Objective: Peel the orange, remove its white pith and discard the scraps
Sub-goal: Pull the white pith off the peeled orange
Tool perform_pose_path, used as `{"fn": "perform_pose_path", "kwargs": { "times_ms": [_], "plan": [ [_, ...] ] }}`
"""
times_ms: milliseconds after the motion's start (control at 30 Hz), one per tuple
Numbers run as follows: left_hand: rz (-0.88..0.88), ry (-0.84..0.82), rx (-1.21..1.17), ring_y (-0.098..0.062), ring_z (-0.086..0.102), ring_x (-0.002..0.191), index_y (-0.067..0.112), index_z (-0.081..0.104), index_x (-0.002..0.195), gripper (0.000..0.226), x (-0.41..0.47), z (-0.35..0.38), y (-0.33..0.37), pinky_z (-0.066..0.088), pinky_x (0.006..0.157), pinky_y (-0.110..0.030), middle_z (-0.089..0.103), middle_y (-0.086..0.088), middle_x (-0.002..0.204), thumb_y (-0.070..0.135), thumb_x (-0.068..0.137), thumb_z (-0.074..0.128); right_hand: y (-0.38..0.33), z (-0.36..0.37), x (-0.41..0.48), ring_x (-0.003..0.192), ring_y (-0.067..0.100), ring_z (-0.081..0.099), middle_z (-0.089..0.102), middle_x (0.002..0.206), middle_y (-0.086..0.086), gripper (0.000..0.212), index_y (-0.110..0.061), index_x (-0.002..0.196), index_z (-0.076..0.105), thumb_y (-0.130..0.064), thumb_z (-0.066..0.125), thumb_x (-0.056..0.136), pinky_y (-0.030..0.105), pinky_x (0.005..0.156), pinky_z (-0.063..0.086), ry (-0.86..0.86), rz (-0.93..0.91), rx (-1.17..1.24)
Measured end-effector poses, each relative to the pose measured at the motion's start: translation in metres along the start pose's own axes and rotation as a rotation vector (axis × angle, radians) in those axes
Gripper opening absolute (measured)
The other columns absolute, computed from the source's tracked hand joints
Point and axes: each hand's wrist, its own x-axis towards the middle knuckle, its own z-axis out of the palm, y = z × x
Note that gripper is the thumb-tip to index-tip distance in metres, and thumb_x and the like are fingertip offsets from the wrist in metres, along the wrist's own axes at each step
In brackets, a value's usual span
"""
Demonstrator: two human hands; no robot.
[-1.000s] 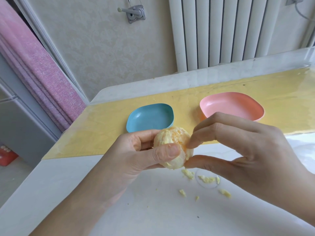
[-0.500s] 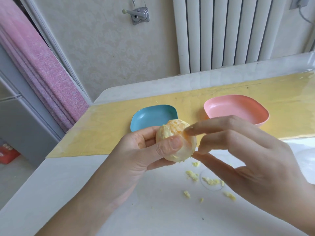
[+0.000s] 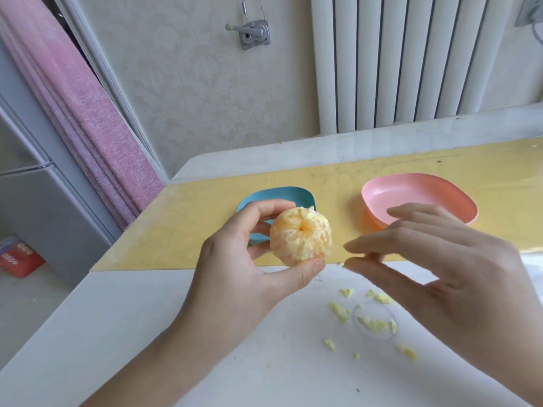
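Note:
My left hand grips a peeled orange between thumb and fingers, holding it above the table edge; patches of pale pith still cover its flesh. My right hand hovers just right of the fruit, apart from it, with thumb and forefinger pinching a tiny bit of pith. Several yellowish pith scraps lie scattered on the white tabletop below the right hand.
A blue dish sits on the yellow mat behind the orange, partly hidden by it. A pink dish stands to its right. A radiator and wall lie beyond the table; a pink curtain hangs left.
My right hand has pulled away from the orange to the right with a bit of pith. My left hand has turned the fruit so its top centre faces me.

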Motion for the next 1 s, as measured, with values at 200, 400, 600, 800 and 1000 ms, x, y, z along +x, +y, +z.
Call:
{"fn": "perform_pose_path", "kwargs": {
  "times_ms": [200,400,600,800,1000],
  "plan": [
    [0.069,-0.029,0.049,-0.001,0.068,0.088,0.03,0.065,0.099,0.053,-0.007,0.006,0.005,0.047,0.071,-0.005,0.072,0.015,0.095,0.029,0.052,0.089,-0.018,-0.005,0.004,0.077,-0.002,0.055,0.059,0.083,-0.011,0.014,-0.02,0.085,0.069,-0.033,0.068,0.08,-0.001,0.06,0.033,-0.009,0.159,0.209],
    [0.338,0.029,0.311,-0.001,0.062,0.089,0.022,0.065,0.107,0.053,-0.01,0.01,0.003,0.047,0.073,-0.004,0.063,0.013,0.097,0.047,0.061,0.075,-0.023,0.0,0.002,0.07,0.003,0.057,0.062,0.082,-0.01,0.017,-0.02,0.09,0.075,-0.033,0.065,0.083,0.009,0.055,0.042,-0.019,0.161,0.221],
    [0.466,0.094,0.454,-0.004,0.063,0.087,0.012,0.066,0.112,0.056,-0.011,0.007,0.003,0.053,0.077,-0.016,0.063,0.006,0.104,0.048,0.068,0.071,-0.024,-0.001,0.001,0.069,-0.006,0.05,0.063,0.076,-0.012,0.009,-0.021,0.078,0.075,-0.027,0.069,0.08,0.009,0.054,0.043,0.023,0.151,0.17],
    [0.502,0.142,0.56,-0.01,0.064,0.085,0.012,0.066,0.111,0.052,-0.013,0.005,0.005,0.053,0.073,-0.024,0.064,0.001,0.104,0.045,0.071,0.071,-0.025,0.001,0.0,0.071,-0.005,0.054,0.061,0.075,-0.011,0.008,-0.019,0.076,0.072,-0.025,0.069,0.08,0.001,0.065,0.037,-0.004,0.148,0.164],
    [0.38,0.051,0.368,0.001,0.06,0.094,0.021,0.065,0.114,0.06,-0.011,0.004,0.01,0.047,0.076,-0.005,0.061,0.015,0.105,0.049,0.062,0.075,-0.026,-0.001,0.002,0.079,-0.004,0.061,0.063,0.085,-0.012,0.012,-0.019,0.087,0.068,-0.029,0.068,0.081,0.004,0.066,0.041,0.015,0.168,0.225]
  ]
}}
